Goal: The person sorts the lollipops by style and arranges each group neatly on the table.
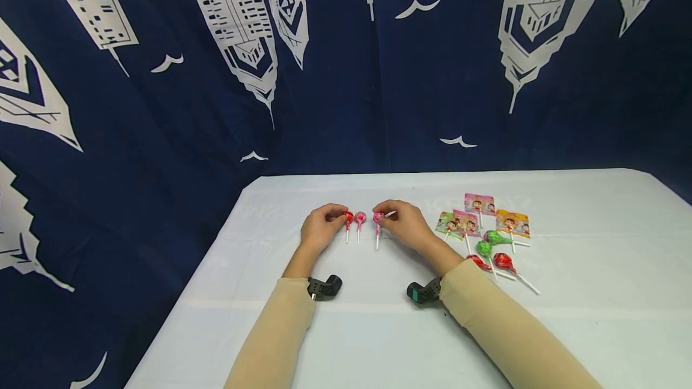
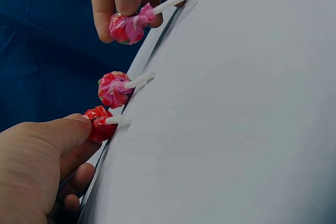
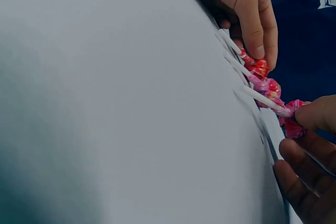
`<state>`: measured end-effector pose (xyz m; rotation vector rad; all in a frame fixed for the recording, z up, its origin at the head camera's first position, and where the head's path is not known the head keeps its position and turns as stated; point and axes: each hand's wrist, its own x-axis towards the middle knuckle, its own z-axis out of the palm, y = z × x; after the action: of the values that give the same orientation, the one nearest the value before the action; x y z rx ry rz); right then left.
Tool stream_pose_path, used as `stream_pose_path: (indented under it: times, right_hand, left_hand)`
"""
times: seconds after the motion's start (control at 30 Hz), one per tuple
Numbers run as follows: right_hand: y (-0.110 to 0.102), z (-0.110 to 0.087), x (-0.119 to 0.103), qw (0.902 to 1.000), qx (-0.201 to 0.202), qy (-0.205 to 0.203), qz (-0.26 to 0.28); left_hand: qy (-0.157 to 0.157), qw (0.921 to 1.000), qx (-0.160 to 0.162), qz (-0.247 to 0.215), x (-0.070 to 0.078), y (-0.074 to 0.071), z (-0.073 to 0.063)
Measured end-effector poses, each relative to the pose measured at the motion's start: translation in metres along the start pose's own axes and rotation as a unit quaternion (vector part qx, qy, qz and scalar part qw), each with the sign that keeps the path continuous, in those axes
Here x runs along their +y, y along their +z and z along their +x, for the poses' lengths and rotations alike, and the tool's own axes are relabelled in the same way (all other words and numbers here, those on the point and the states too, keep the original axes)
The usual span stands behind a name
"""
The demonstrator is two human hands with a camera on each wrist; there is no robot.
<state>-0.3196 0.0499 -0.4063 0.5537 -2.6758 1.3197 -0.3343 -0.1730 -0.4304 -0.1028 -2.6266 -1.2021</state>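
With thumb and finger, my left hand pinches the wrapped head of a red lollipop on the table. My right hand pinches a pink lollipop by its head in the same way. Between the two hands lies another pink lollipop, touched by neither; it sits nearer the red one. All three sticks point toward me, roughly side by side. The fingertips partly cover the heads of the two held lollipops.
Right of my right forearm lie several more sweets: green lollipops, red lollipops, and flat-packed ones in pink, orange and green wrappers. The white table ends at a dark blue printed curtain.
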Motion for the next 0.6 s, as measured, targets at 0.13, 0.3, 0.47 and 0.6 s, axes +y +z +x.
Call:
stream_pose_path:
  times: [0.13, 0.3, 0.47, 0.6]
  right_hand:
    - [0.004, 0.003, 0.000, 0.9998, -0.001, 0.014, -0.011]
    - [0.007, 0.008, 0.001, 0.9993, 0.003, 0.032, -0.022]
    - [0.010, 0.010, 0.003, 0.9984, 0.002, 0.047, -0.031]
    - [0.013, 0.012, 0.004, 0.9971, 0.001, 0.063, -0.042]
  left_hand:
    - [0.010, 0.9999, 0.008, 0.006, 0.001, 0.000, -0.001]
    - [0.006, 1.0000, 0.004, 0.005, 0.000, 0.000, 0.000]
    - [-0.002, 1.0000, -0.002, 0.004, -0.001, 0.001, 0.001]
    - [-0.002, 1.0000, -0.001, 0.006, -0.001, 0.001, 0.001]
